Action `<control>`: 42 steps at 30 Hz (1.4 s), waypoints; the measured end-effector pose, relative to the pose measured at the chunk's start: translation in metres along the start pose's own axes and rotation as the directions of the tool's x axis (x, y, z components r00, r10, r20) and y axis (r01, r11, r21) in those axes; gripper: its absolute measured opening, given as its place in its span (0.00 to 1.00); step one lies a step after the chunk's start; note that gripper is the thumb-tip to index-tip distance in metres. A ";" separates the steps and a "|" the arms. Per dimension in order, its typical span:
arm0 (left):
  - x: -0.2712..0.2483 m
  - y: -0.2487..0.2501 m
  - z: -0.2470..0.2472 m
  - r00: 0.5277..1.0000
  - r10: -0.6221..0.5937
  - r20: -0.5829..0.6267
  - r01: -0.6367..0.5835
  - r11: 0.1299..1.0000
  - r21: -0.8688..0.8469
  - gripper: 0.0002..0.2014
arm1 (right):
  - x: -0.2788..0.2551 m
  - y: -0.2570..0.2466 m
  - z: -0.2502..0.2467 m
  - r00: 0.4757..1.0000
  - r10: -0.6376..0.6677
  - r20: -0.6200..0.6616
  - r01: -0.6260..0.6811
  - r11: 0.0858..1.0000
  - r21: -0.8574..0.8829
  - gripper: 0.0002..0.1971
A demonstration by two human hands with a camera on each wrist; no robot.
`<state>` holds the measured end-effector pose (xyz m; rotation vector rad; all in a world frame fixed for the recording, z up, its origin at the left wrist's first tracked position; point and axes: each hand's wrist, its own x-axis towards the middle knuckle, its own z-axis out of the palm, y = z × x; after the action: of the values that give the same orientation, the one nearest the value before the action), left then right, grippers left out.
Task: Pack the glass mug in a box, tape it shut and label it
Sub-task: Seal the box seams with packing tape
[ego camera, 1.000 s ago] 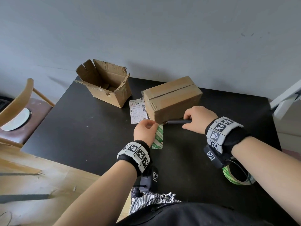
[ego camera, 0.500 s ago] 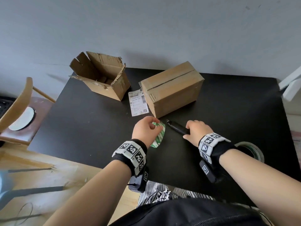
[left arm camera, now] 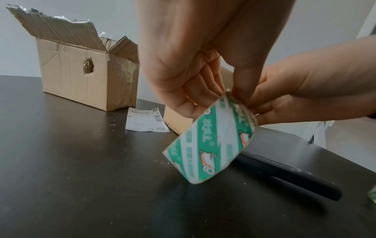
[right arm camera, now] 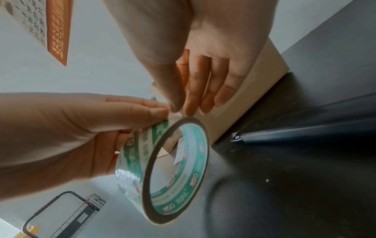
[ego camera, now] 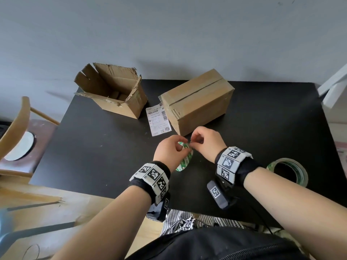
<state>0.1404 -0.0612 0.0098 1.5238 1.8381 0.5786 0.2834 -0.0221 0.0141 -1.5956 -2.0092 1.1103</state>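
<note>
Nearest on the black tabletop (ego camera: 105,147), toward the right edge, a second tape roll (ego camera: 287,172) lies flat, well apart from the hands. Just beyond it, over the middle of the tabletop, the left hand (ego camera: 170,152) holds a green-and-white printed tape roll (left arm camera: 211,141) lifted off the surface and tilted, its grip closed round the upper rim with thumb and fingers curled on the roll. The right hand (ego camera: 205,142) meets it from the right; its thumb and forefinger (right arm camera: 175,96) pinch together at the top edge of that roll, right beside the left thumb, the other fingers loosely extended. Whether they have hold of the tape's loose end cannot be told.

Under and to the right of the held roll a black utility knife (left arm camera: 289,175) lies on the tabletop, seen in the wrist views.

Just beyond the hands stands the closed cardboard box (ego camera: 197,102), its top flaps shut with a seam along the length; the glass mug is not visible. A white shipping label (ego camera: 158,120) lies flat on the tabletop, touching the box's left near corner. Farther left, at the far edge, stands an open, torn cardboard box (ego camera: 112,94). A wooden chair (ego camera: 16,128) is at far left, off the tabletop.
</note>
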 end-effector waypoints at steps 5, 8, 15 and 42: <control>0.003 -0.005 -0.006 1.000 0.024 -0.008 -0.024 1.000 -0.002 0.09 | 0.004 -0.009 0.003 0.998 0.056 -0.018 -0.054 0.995 0.084 0.07; 0.006 -0.010 -0.010 1.000 0.025 0.001 -0.025 1.000 0.002 0.12 | 0.006 -0.012 0.005 0.998 0.068 -0.012 -0.066 0.994 0.092 0.08; 0.010 -0.020 -0.023 0.995 0.056 0.078 -0.062 0.996 0.069 0.26 | 0.016 -0.016 0.018 0.994 0.103 0.028 -0.103 0.995 -0.004 0.07; 0.076 -0.029 -0.078 0.962 0.184 -0.200 -0.177 0.983 0.056 0.18 | 0.026 -0.064 0.001 0.948 0.105 -0.299 -0.170 0.965 -0.198 0.29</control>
<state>0.0571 0.0123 0.0257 1.7241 1.8813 0.8179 0.2324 -0.0027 0.0558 -1.9112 -1.9020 0.6658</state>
